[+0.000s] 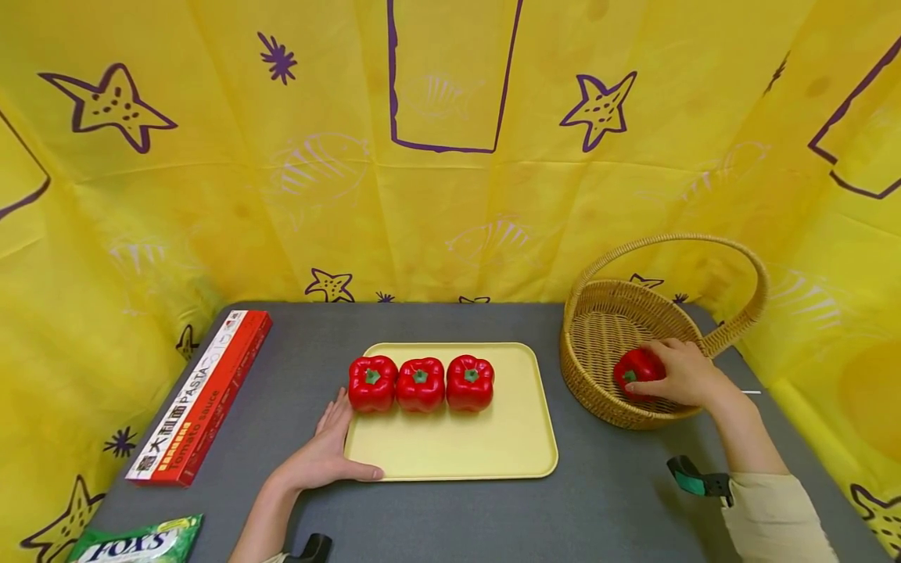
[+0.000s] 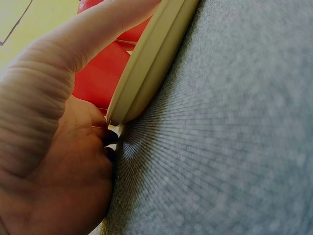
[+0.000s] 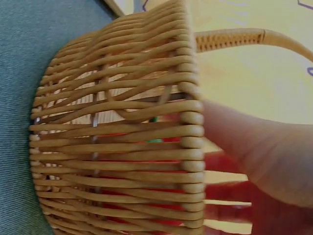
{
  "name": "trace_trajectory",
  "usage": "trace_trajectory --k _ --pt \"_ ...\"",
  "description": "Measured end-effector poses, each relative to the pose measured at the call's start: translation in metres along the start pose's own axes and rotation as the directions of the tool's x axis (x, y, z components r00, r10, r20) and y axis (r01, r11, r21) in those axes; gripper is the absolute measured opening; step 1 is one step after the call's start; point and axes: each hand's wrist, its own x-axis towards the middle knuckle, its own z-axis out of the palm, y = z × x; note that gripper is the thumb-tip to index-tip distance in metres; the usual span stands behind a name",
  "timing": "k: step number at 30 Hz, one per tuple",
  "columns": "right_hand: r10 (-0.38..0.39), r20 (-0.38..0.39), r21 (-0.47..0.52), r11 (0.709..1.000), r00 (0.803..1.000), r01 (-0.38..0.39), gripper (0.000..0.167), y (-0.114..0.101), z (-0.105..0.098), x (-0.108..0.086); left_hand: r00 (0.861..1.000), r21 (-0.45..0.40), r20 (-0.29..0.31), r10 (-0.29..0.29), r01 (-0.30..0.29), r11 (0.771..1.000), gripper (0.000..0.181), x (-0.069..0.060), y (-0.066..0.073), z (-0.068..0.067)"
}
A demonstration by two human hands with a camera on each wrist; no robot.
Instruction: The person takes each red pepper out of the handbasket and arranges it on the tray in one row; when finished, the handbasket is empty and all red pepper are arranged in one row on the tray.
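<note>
In the head view my right hand (image 1: 690,374) reaches into the wicker basket (image 1: 579,378) and grips a red bell pepper (image 1: 637,365) with a green stem, low inside it. The right wrist view shows the woven wall (image 3: 117,129) hiding most of that pepper. My left hand (image 1: 325,453) rests at the near left corner of a pale yellow tray (image 1: 450,453), its thumb against the front edge and its fingers stretched along the left side. Three more red bell peppers (image 1: 420,395) stand in a row towards the tray's far left.
A long red and white pasta box (image 1: 204,399) lies at the left of the grey table (image 1: 507,520). A green FOX'S packet (image 1: 141,541) is at the near left. The basket's tall handle (image 1: 676,238) arches over its opening. A yellow patterned cloth (image 1: 450,219) hangs behind.
</note>
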Motion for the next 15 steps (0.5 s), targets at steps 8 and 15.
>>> trace_trajectory --k 8,15 --pt "-0.105 0.015 0.049 0.993 0.994 0.105 0.077 0.0056 0.0037 0.0012 1.000 0.004 0.004 -0.012 0.012 1.000 0.128 0.0004 -0.0007 -0.0009" --pt "-0.016 -0.005 0.008 1.000 1.000 0.016 0.076 -0.0015 0.0029 0.0020 1.000 0.000 0.008 -0.007 0.007 1.000 0.128 0.0002 0.0007 -0.0009"
